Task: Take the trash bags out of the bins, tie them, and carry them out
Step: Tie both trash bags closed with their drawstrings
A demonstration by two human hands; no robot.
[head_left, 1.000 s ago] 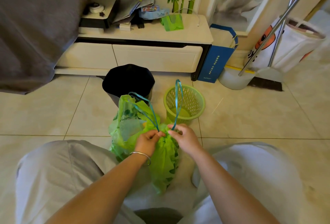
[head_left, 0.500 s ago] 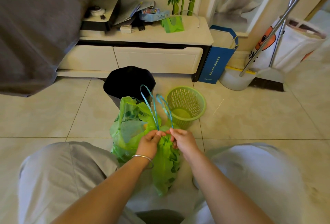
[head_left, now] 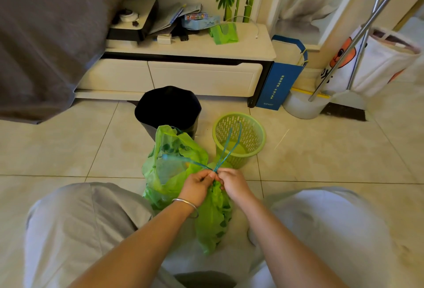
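Two green trash bags sit on the tiled floor between my knees: a fuller one (head_left: 169, 163) at the left and a slimmer one (head_left: 212, 221) hanging below my hands. Blue drawstrings (head_left: 226, 150) rise from the bag mouths and cross where my fingers meet. My left hand (head_left: 198, 186), a bangle on its wrist, pinches the strings and the gathered bag neck. My right hand (head_left: 234, 183) pinches the strings right beside it. Behind the bags stand a black bin (head_left: 167, 108) and an empty green mesh bin (head_left: 239, 138).
A low white cabinet (head_left: 202, 76) with clutter runs along the back wall. A blue paper bag (head_left: 280, 83), a white bucket (head_left: 302, 106), a broom's metal poles (head_left: 362, 33) and a white tote (head_left: 378, 62) stand at the right. Grey fabric (head_left: 46, 35) hangs at the left.
The blue string loops, held up and apart a second ago, have been drawn together and now cross tightly above my hands, which have closed in on each other.
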